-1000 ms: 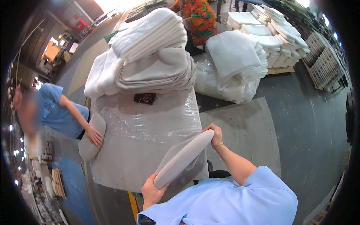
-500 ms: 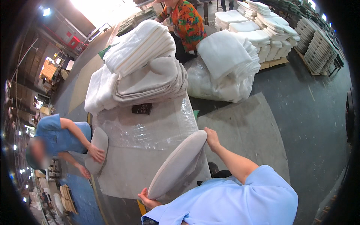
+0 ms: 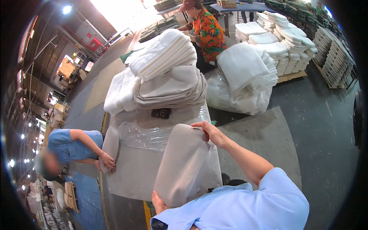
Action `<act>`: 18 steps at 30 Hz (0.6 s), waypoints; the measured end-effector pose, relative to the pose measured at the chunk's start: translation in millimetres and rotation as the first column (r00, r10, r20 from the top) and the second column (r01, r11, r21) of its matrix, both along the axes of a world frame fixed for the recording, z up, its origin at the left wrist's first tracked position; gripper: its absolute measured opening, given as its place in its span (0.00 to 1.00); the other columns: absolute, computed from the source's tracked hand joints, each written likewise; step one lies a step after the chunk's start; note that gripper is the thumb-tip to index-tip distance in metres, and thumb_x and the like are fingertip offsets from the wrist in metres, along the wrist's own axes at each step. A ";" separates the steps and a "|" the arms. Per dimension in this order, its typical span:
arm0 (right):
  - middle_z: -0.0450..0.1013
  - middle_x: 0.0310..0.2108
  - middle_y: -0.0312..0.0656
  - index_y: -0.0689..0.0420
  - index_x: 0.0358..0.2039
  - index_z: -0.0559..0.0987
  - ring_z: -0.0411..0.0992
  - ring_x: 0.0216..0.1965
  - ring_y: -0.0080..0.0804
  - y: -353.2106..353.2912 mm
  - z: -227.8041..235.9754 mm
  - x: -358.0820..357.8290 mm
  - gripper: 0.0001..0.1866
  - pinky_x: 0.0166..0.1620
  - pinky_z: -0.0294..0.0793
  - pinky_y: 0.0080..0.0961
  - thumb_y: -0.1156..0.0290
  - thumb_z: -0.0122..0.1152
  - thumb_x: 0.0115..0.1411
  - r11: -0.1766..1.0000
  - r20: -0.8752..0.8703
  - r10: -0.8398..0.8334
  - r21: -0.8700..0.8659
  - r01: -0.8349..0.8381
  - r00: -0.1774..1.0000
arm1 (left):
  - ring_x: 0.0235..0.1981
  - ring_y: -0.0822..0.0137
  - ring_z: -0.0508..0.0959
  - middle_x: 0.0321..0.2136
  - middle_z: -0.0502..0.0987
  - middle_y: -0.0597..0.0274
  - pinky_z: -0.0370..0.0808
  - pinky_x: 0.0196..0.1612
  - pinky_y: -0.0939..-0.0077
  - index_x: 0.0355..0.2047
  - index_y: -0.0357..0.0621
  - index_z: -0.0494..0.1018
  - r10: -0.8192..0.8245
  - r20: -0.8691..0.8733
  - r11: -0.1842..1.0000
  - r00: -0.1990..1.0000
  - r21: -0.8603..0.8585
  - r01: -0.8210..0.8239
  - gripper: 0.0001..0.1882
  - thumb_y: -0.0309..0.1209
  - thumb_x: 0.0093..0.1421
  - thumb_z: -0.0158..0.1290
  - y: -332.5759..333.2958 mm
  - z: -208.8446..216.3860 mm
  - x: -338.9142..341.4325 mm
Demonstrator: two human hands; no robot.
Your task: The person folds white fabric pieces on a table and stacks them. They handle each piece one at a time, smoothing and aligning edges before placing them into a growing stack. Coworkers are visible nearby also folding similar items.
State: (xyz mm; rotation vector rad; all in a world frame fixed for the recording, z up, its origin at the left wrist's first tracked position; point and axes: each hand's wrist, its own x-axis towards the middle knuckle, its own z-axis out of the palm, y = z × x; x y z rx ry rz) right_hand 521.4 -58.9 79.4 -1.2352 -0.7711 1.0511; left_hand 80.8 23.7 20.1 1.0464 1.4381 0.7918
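Note:
A long, rounded cushion (image 3: 180,163) in a grey-beige fabric cover is tilted up over the near part of the work table, its broad face showing. My right hand (image 3: 211,134) pinches its far end, fingers over the top edge and thumb below. At the near end, my left hand (image 3: 158,203) grips the lower left edge; some of its fingers are hidden behind the cushion. A loose, thin flap of cover or film hangs along the cushion's right side. Across the table at left, a co-worker in blue presses both hands on a similar cushion (image 3: 111,143).
The table (image 3: 134,174) is partly covered with clear plastic film (image 3: 142,136). Folded grey covers (image 3: 172,86) and white padding (image 3: 165,51) are piled at its far end, near a small black object (image 3: 161,113). A plastic-wrapped white bundle (image 3: 241,92) stands beyond to the right. Another person works behind.
The cushion has turned from its narrow side to its broad face. My right hand's fingers have shifted over its top edge. The co-worker's hands have come together on their cushion.

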 end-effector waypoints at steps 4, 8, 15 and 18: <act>0.64 0.28 0.28 0.54 0.58 0.84 0.64 0.30 0.21 9.3 7.3 3.9 0.47 0.37 0.68 0.21 0.31 0.21 0.77 1.000 -0.019 0.026 0.005 -0.026 0.999 | 0.53 0.56 0.80 0.53 0.79 0.49 0.77 0.58 0.59 0.62 0.36 0.72 -0.254 0.080 0.938 0.964 -0.222 0.265 0.28 0.48 0.80 0.40 -23.6 0.3 -15.9; 0.65 0.25 0.29 0.55 0.56 0.85 0.64 0.27 0.21 28.0 7.7 16.6 0.46 0.34 0.68 0.22 0.33 0.22 0.78 0.997 -0.039 0.059 0.045 -0.057 0.998 | 0.50 0.58 0.80 0.52 0.80 0.51 0.78 0.56 0.59 0.63 0.41 0.72 -0.172 0.294 0.788 0.940 -0.532 0.311 0.26 0.48 0.80 0.41 -35.0 -0.7 -11.3; 0.66 0.26 0.30 0.57 0.56 0.84 0.65 0.27 0.21 96.3 11.6 39.5 0.32 0.30 0.69 0.24 0.46 0.37 0.81 0.996 0.039 -0.051 0.076 0.048 0.998 | 0.50 0.59 0.80 0.52 0.80 0.52 0.78 0.55 0.59 0.64 0.41 0.72 -0.318 0.392 0.618 0.863 -0.604 0.502 0.28 0.50 0.79 0.40 -49.8 -11.9 25.3; 0.69 0.31 0.32 0.56 0.64 0.78 0.68 0.30 0.22 110.1 6.9 54.8 0.25 0.36 0.73 0.23 0.56 0.49 0.75 0.999 0.167 -0.031 0.031 0.027 0.985 | 0.50 0.59 0.80 0.52 0.80 0.52 0.78 0.54 0.58 0.64 0.42 0.72 -0.425 0.423 0.541 0.800 -0.590 0.599 0.28 0.51 0.79 0.40 -52.1 -18.4 53.3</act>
